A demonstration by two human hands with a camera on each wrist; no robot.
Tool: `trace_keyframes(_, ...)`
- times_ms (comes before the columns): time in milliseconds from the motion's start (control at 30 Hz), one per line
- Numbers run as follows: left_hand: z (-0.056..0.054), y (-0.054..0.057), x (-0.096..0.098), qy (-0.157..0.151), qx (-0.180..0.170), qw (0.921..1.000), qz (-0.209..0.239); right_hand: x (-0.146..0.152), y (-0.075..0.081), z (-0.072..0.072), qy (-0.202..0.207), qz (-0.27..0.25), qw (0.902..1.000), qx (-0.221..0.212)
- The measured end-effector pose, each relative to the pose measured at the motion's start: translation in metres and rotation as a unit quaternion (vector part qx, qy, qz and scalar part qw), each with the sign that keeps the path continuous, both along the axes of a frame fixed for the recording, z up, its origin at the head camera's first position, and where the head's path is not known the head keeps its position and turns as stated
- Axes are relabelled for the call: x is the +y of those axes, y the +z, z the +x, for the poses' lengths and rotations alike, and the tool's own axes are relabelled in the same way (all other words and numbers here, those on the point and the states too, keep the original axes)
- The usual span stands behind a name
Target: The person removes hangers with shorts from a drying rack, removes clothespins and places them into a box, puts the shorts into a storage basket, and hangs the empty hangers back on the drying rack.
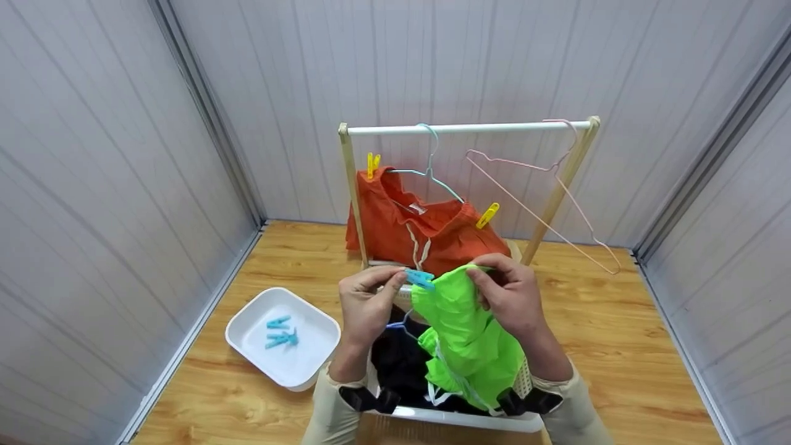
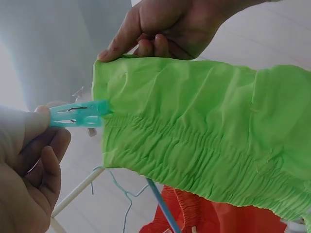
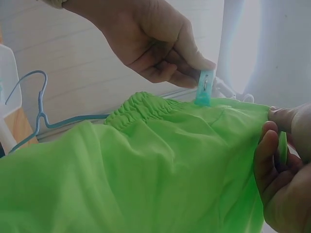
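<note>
My left hand (image 1: 369,303) pinches a light blue clothespin (image 2: 80,114) by its handle end. The tip of the clothespin sits at the edge of the bright green shorts (image 1: 463,315), at their gathered waistband. The fingers of my right hand (image 1: 511,295) pinch a corner of that waistband, a little to the right of the clothespin. The shorts hang down from there over a white basket (image 1: 482,421). Beside them in the basket lies dark cloth (image 1: 398,364). A blue hanger (image 3: 41,114) shows partly behind the green cloth.
Orange shorts (image 1: 395,216) hang on a light blue hanger (image 1: 431,164) with two yellow clothespins (image 1: 487,216). The rack's white bar (image 1: 494,128) also bears a pink hanger (image 1: 525,164). At left stands a white tub (image 1: 247,327) with several blue clothespins (image 1: 281,338).
</note>
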State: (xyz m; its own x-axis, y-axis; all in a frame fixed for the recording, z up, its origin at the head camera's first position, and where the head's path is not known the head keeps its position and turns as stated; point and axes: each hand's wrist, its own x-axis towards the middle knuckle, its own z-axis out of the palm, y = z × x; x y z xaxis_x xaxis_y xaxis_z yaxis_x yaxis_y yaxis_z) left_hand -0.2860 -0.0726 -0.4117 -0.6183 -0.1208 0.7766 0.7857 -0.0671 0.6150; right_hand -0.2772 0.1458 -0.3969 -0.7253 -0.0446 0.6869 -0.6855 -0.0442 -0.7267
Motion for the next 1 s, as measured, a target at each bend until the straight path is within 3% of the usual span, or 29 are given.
trace_keyframes(100, -0.002, -0.002, -0.010, 0.012, -0.006, 0.9998, 0.017, 0.002, -0.002, 0.000, -0.007, -0.006, 0.9999, -0.012)
trace_keyframes(267, 0.007, 0.005, -0.024, 0.052, -0.005, 0.9984, 0.021, 0.006, -0.004, 0.000, -0.010, -0.011, 0.9995, -0.030)
trace_keyframes(400, 0.004, -0.003, -0.040, 0.099, 0.001, 0.9951, 0.006, 0.010, -0.004, 0.001, -0.012, -0.013, 0.9994, -0.029)
trace_keyframes(533, 0.002, -0.016, -0.066, 0.156, -0.014, 0.9876, -0.012, 0.014, -0.004, 0.003, -0.017, -0.019, 0.9993, -0.028)
trace_keyframes(700, -0.004, -0.041, -0.103, 0.217, -0.055, 0.9746, -0.010, 0.017, -0.004, 0.005, -0.019, -0.035, 0.9988, -0.029)
trace_keyframes(833, -0.018, -0.075, -0.137, 0.256, -0.095, 0.9619, 0.000, 0.019, -0.005, 0.006, -0.011, -0.046, 0.9986, -0.022)
trace_keyframes(1000, -0.036, -0.116, -0.171, 0.319, -0.165, 0.9333, -0.008, 0.022, -0.005, 0.004, -0.025, -0.040, 0.9985, -0.027)
